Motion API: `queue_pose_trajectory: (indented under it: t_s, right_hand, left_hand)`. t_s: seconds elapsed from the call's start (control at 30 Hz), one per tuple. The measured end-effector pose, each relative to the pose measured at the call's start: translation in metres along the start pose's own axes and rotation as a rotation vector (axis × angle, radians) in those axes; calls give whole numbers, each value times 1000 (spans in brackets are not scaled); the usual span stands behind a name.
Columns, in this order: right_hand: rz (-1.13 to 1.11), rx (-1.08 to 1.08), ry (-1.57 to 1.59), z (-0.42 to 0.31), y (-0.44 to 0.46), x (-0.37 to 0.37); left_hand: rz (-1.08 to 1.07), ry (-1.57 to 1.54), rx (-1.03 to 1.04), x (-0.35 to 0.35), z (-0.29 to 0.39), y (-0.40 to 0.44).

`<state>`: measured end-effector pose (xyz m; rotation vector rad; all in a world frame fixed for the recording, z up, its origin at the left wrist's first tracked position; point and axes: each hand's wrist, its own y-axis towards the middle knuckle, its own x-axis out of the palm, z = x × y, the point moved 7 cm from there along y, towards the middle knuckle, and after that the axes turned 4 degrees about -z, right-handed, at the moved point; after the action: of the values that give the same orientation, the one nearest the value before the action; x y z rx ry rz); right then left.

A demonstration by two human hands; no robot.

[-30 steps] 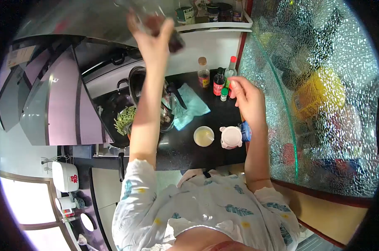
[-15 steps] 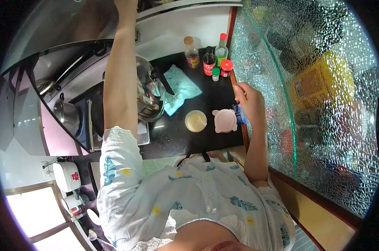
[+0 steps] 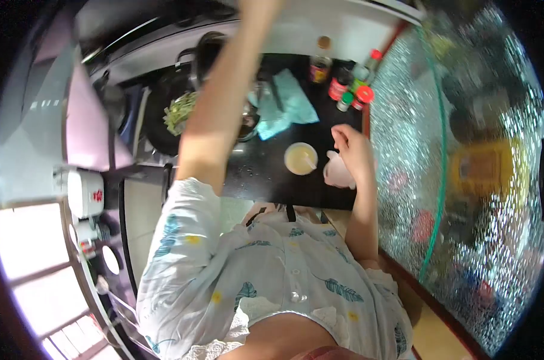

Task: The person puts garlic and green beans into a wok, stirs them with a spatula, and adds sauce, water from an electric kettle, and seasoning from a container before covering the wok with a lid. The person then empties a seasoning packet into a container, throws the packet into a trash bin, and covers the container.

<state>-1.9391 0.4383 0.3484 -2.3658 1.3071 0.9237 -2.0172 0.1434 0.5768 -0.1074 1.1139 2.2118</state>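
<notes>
My left arm point(image 3: 224, 102) reaches up across the stove side, blurred by motion. Its hand is cut off by the top edge of the view. Below that forearm, a dark wok point(image 3: 158, 129) holds chopped green vegetables point(image 3: 180, 113). My right hand point(image 3: 353, 150) hovers at the counter's right side, fingers curled in, with nothing visible in them. It partly covers a pink lidded container point(image 3: 339, 171). Just left of that stands a white bowl point(image 3: 300, 159) of pale yellow liquid with a light-coloured utensil in it.
A turquoise cloth point(image 3: 293, 105) lies on the black counter point(image 3: 260, 180), beside a glass lid partly behind my arm. Several sauce bottles and jars point(image 3: 347, 84) stand in the back right corner. A textured glass partition point(image 3: 404, 168) borders the right side.
The view has turned, bringing the wok of greens into sight. My left arm has swung rightward over the stove. My right hand now covers more of the pink container.
</notes>
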Motion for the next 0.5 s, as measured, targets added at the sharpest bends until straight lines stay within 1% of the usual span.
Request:
queue_pose_trajectory:
  t_s: [0.07,0.13,0.17,0.2,0.23,0.27,0.33,0.37,0.47,0.5]
  right_hand:
    - [-156,4,90,-14,-1,36]
    - [-354,14,37,-34,-12,80]
    - [-428,-132,-99,-55,-16,99]
    - [-493,-279,-237,-75,-25,120]
    - [-300,-456,-97,-78,-38,142]
    - [-400,-470,-97,-84,-52,168]
    - [-598,-511,-101,-102,-79,218]
    - [-693,-537,-106,-115,-91,243]
    - [-1002,-585,-92,-177,-127,317]
    - [-1079,-663,-40,-220,-138,325]
  left_hand:
    - [39,-95,153,-19,29,-76]
    - [39,-116,284,-44,63,-148]
    - [-170,-161,306,-57,75,-173]
    - [-371,-288,233,-64,67,-204]
    - [-531,-266,187,-73,59,-243]
    - [-683,-257,184,-94,58,-268]
    - [-875,-60,210,-142,45,-314]
    - [-805,-74,249,-171,38,-329]
    - [-684,32,74,-271,15,-359]
    - [-620,81,29,-306,10,-366]
